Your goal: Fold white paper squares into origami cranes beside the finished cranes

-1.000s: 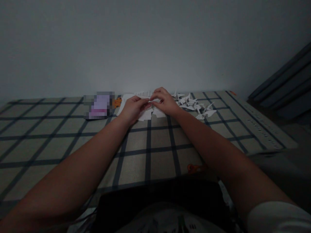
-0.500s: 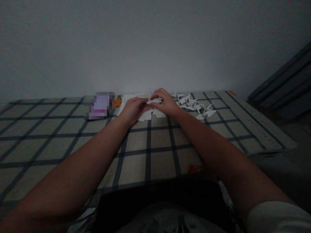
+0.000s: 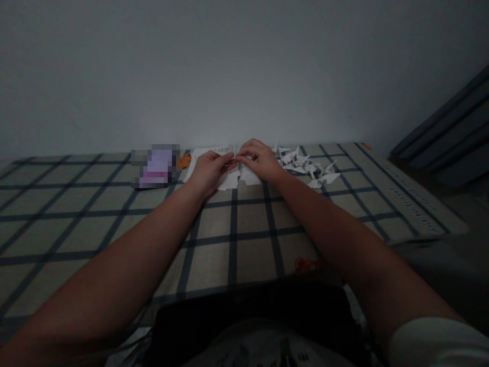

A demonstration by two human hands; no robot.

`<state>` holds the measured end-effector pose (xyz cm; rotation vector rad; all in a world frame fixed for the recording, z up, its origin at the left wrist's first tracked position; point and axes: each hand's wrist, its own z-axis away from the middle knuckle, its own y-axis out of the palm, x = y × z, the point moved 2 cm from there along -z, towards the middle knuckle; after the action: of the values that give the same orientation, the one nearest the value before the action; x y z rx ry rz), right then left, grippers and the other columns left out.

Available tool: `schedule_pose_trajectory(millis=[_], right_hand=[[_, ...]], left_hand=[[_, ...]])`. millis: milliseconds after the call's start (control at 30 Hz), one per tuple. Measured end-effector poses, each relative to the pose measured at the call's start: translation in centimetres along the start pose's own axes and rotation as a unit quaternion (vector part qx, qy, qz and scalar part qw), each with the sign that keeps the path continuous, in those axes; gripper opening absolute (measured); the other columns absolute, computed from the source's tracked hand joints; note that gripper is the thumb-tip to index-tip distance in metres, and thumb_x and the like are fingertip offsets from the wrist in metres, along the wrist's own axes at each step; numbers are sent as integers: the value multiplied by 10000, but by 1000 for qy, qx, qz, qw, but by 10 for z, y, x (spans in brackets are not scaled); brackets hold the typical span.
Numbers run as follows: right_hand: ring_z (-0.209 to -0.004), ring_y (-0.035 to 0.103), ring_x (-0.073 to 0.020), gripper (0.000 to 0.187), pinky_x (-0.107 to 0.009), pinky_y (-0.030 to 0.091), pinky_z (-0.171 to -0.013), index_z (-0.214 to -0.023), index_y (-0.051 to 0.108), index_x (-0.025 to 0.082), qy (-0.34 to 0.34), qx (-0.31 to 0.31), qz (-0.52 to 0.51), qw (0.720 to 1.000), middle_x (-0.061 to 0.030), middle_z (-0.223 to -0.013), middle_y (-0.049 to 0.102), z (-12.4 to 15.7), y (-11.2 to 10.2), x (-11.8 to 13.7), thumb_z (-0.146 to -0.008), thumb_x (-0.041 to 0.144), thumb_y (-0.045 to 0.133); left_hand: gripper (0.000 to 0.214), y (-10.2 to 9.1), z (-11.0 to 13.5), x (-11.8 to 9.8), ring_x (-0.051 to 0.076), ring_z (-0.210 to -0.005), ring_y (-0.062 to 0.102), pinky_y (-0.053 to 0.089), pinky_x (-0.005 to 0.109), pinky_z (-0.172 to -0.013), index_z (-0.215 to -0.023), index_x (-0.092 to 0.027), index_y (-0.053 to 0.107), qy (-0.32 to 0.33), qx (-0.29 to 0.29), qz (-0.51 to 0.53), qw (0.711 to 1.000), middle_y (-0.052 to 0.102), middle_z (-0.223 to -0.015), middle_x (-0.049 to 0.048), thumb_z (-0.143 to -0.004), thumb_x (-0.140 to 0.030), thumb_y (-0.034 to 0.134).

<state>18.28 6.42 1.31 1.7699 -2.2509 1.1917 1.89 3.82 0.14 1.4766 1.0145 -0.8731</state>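
My left hand [image 3: 210,172] pinches a small white piece of folded paper [image 3: 234,155] between thumb and fingers. Opposite it, my right hand [image 3: 260,160] has its thumb and fingertips closed on the same piece, so most of it is hidden. Both hands are just above white paper sheets [image 3: 228,182] that lie on the checked tablecloth [image 3: 214,221]. To the right of my right hand, several folded paper cranes [image 3: 300,162] lie in a loose cluster.
A pixelated, phone-like object [image 3: 157,165] lies at the left, with an orange item [image 3: 184,161] beside the papers. Near the front edge is an orange looped object [image 3: 304,265], partly under my right forearm. The wall [image 3: 244,71] borders the table's back; dark striped fabric [image 3: 451,127] hangs right.
The fingertips of my right hand have drawn in closer to the left ones, and its thumb has risen slightly. The surrounding objects have stayed put.
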Motion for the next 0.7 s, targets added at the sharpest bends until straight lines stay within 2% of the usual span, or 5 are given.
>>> schedule_pose_trajectory(millis=[200, 433, 700], right_hand=[[-929, 615, -178, 96, -326, 476, -869, -866, 693, 194, 64, -23, -21, 997, -50, -924, 679, -1, 0, 0, -865, 290, 684], [-892, 626, -171, 109, -320, 469, -855, -844, 703, 175, 88, -11, -33, 996, -53, -899, 704, -1, -4, 5, -859, 280, 680], [-934, 634, -173, 192, -324, 491, -848, -952, 712, 193, 126, -20, -78, 989, -55, -995, 720, 0, 1, -4, -864, 355, 658]], left_hand=[[182, 0, 1, -2, 124, -727, 705, 560, 280, -841, -707, -128, 605, 7, 9, -8, 1000, 724, -773, 63, -709, -185, 778], [220, -3, -2, 2, 136, -761, 711, 563, 269, -835, -763, -124, 689, 34, 43, -51, 997, 751, -816, 66, -658, -237, 846], [202, -5, -5, 0, 145, -705, 717, 588, 305, -798, -742, -123, 597, 26, -38, -56, 997, 724, -758, 86, -742, -202, 783]])
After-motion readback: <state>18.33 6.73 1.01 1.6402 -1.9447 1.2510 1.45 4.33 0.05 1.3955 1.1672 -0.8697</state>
